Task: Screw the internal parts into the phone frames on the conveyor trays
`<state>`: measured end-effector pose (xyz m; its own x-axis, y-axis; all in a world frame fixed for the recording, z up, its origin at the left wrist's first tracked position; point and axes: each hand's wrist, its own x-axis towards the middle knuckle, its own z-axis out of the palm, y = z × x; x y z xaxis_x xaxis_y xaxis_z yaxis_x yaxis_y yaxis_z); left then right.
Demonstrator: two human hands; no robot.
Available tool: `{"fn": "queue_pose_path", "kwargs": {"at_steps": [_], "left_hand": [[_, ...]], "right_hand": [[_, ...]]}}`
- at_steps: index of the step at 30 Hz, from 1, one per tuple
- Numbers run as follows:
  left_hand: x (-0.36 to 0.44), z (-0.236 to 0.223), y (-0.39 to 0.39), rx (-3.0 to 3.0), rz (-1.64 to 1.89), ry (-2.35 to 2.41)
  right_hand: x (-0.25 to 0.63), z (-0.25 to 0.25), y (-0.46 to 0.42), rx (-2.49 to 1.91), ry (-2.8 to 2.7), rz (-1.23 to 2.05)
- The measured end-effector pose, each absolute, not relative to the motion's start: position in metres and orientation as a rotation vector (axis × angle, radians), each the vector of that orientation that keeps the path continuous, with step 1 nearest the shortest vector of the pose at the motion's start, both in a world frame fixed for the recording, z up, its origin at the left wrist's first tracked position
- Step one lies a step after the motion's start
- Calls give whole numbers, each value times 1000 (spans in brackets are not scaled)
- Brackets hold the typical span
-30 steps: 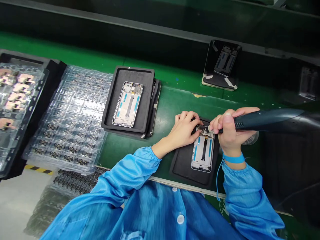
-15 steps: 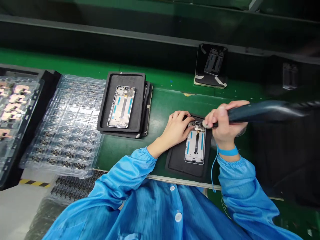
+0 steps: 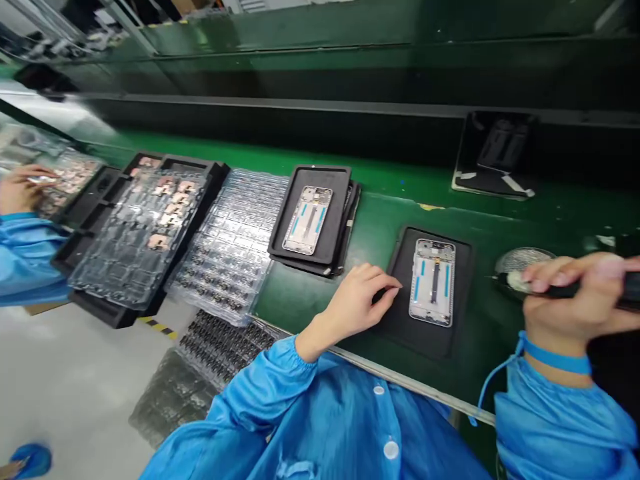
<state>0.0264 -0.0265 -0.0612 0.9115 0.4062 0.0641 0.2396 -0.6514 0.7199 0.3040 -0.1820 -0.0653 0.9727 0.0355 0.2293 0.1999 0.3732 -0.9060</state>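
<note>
I've got the silver-and-white phone frame [image 3: 432, 283] lying untouched on the black rubber mat [image 3: 425, 343], my left hand [image 3: 357, 307] in a loose, open grip at the mat, and my right hand [image 3: 565, 297] gripping a slim dark handheld tool [image 3: 631, 291] well right of the frame.

From where I stand, no words, numbers or logos can be read anywhere. The phone frame [image 3: 433, 283] just past the left hand [image 3: 363, 307] shows no print I can make out, and the black-and-yellow tape [image 3: 157, 327] on the floor, well off beyond that hand, carries no lettering either, only stripes.
</note>
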Motion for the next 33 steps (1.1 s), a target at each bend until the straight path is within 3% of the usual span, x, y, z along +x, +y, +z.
{"fn": "queue_pose_path", "kwargs": {"at_steps": [5,13,25,28,33], "left_hand": [[41,-83,-46,2387,121,350],[80,-79,-41,2599,-57,72],[92,-73,-37,2826,-33,-243],[94,-70,-29,2815,-50,-105],[96,-58,16,2771,121,575]], "right_hand": [[294,-59,-166,-1200,-449,-114],[303,-70,-169,-1169,-427,-93],[301,-67,-168,-1159,-469,-91],[299,-65,-169,-1164,-438,-75],[299,-63,-168,-1173,-418,-60]]}}
